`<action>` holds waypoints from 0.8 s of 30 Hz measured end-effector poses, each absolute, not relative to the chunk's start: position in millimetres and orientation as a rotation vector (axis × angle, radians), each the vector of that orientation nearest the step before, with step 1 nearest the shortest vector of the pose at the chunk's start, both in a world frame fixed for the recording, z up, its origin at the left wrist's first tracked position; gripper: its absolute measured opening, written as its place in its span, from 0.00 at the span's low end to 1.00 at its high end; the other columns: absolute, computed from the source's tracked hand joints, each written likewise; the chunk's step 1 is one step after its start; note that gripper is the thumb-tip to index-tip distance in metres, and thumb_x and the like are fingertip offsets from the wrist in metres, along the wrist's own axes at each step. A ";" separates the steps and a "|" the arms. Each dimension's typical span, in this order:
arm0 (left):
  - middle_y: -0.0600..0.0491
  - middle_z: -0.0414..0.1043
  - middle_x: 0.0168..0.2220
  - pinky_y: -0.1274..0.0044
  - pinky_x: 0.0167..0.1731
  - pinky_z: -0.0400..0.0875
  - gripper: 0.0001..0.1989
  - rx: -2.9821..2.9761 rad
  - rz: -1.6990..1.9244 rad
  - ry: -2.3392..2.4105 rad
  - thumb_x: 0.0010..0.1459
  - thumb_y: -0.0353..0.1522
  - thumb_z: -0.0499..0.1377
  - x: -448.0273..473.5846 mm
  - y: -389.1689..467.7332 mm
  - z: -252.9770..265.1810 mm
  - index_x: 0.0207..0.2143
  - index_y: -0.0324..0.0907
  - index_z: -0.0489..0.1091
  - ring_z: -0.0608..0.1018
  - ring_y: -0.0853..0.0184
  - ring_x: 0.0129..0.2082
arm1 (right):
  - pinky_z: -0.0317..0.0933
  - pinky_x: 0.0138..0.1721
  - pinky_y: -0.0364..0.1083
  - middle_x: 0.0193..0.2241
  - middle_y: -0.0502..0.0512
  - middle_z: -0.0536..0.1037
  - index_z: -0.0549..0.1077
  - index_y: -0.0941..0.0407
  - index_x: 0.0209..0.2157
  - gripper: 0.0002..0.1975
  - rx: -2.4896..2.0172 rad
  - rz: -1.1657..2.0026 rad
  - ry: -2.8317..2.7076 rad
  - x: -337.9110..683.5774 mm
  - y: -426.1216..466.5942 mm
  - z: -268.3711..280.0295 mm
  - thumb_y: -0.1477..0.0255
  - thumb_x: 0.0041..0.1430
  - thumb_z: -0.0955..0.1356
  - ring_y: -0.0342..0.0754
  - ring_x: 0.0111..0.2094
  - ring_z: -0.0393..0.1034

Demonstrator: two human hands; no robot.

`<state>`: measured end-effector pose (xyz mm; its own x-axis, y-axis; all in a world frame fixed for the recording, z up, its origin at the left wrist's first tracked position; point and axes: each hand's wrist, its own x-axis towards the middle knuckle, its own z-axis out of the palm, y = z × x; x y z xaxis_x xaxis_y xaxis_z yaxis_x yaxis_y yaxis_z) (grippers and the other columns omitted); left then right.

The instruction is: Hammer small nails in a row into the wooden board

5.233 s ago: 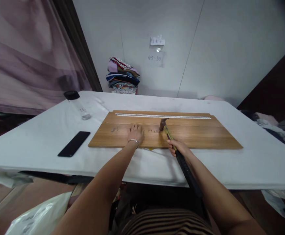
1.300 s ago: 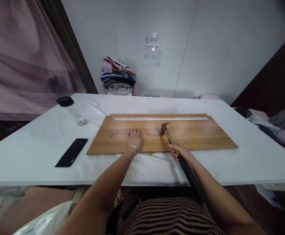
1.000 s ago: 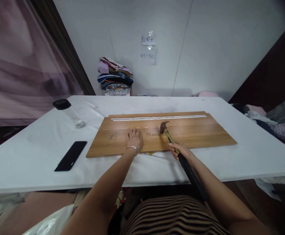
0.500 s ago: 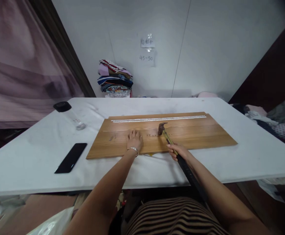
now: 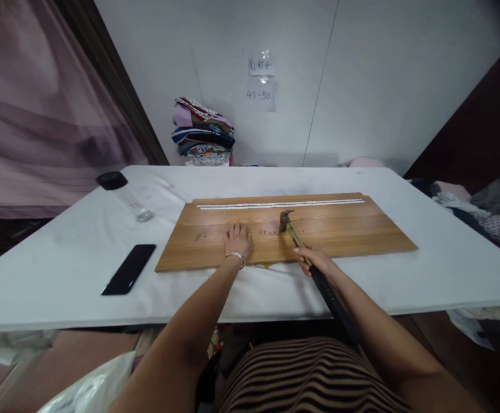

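My left hand (image 5: pixel 238 241) lies flat on the wooden board (image 5: pixel 344 229), fingers stretched out and pointing away from me. My right hand (image 5: pixel 314 261) is wrapped around the shaft of a claw hammer (image 5: pixel 292 229), whose black grip runs back along my forearm. The hammer's head is low over the board's middle, in line with a row of nails (image 5: pixel 269 232); whether it touches one I cannot tell. Left of my left hand lie a few loose nails (image 5: pixel 198 236). Two white strips (image 5: pixel 284 203) run along the board's far side.
A black phone (image 5: pixel 128 269) lies on the white-covered table (image 5: pixel 448 275) left of the board. Behind it a clear bottle with a black lid (image 5: pixel 112 180) lies on its side. Folded clothes (image 5: pixel 202 135) are stacked against the wall, below handwritten paper notes (image 5: pixel 261 94).
The whole view has shifted slightly, so the table sits a little higher. The hammer stays low over the nail row, and my left hand keeps its place on the board.
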<state>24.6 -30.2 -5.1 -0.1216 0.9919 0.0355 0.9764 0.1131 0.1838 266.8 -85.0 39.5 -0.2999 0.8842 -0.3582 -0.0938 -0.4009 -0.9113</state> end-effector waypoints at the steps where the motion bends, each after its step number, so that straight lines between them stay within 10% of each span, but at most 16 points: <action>1: 0.44 0.57 0.71 0.59 0.68 0.52 0.27 2.016 0.245 2.266 0.69 0.38 0.42 24.7 -30.4 -4.6 0.65 0.42 0.65 0.58 0.56 0.71 | 0.48 0.09 0.39 0.14 0.38 0.61 0.59 0.52 0.25 0.25 -1.226 1.779 -1.075 266.7 -85.2 39.3 0.56 0.39 0.77 0.36 0.11 0.51; 24: 0.44 0.57 0.71 0.60 0.68 0.51 0.27 2.013 0.243 2.255 0.69 0.38 0.43 25.0 -31.2 -2.3 0.65 0.42 0.64 0.57 0.56 0.71 | 0.48 0.09 0.39 0.15 0.38 0.62 0.60 0.51 0.29 0.23 -1.198 1.842 -1.028 267.8 -84.1 36.5 0.60 0.41 0.77 0.36 0.11 0.52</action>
<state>25.0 -31.2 -2.3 -0.1158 0.9930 0.0249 0.9755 0.1089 0.1910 267.8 -84.1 36.5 -0.3270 0.8653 -0.3799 -0.1315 -0.4397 -0.8884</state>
